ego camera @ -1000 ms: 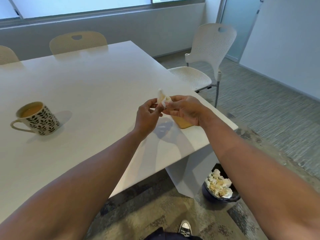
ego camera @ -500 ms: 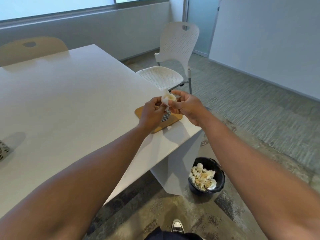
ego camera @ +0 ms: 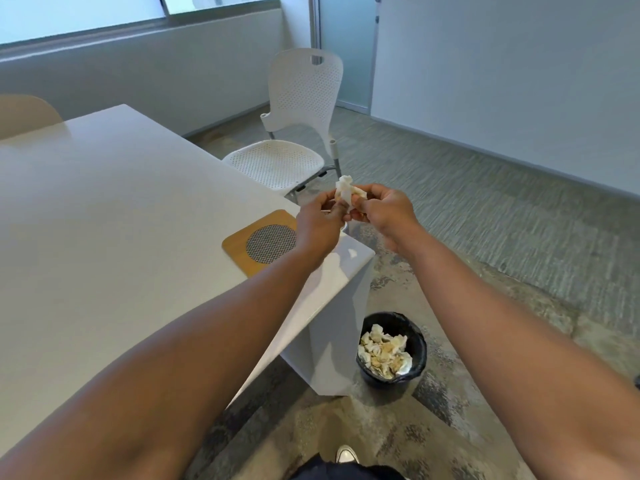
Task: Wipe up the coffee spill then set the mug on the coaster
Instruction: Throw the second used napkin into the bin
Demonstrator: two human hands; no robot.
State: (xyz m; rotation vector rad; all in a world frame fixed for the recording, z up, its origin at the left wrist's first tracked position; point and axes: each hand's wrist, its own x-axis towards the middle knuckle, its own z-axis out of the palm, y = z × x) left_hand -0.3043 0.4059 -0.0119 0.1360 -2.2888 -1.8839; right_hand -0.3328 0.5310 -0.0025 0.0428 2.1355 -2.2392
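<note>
Left hand: the left hand (ego camera: 320, 223) pinches the near side of a small crumpled white paper wad with brownish stains (ego camera: 346, 192), fingers curled round it.
Right hand: the right hand (ego camera: 384, 211) grips the same wad from the right, fingers curled, so both hands hold it together above the far right corner of the table.
Table: the white rectangular table (ego camera: 114, 220) shows no coffee pool in the part in view — its surface looks dry, apart from a pale fleck near the corner that I cannot identify.
Coaster: the square wooden coaster with a round metal-mesh centre (ego camera: 265, 242) lies flat near the table's right corner, just left of the hands, with nothing on it.
Mug: not in view, so its place cannot be told from this picture.
Bin: the round black waste bin (ego camera: 393, 348) stands on the floor below the table corner, right of its leg, holding a heap of stained crumpled paper.
Chair: a white perforated plastic chair (ego camera: 298, 133) stands beyond the corner, far from the person.
Progress: the wiping looks finished or nearly so, judging by the stained wad and the dry top.
Left to do: likely dropping the wad in the bin, then fetching the mug and setting it on the coaster — that step is not yet done.
</note>
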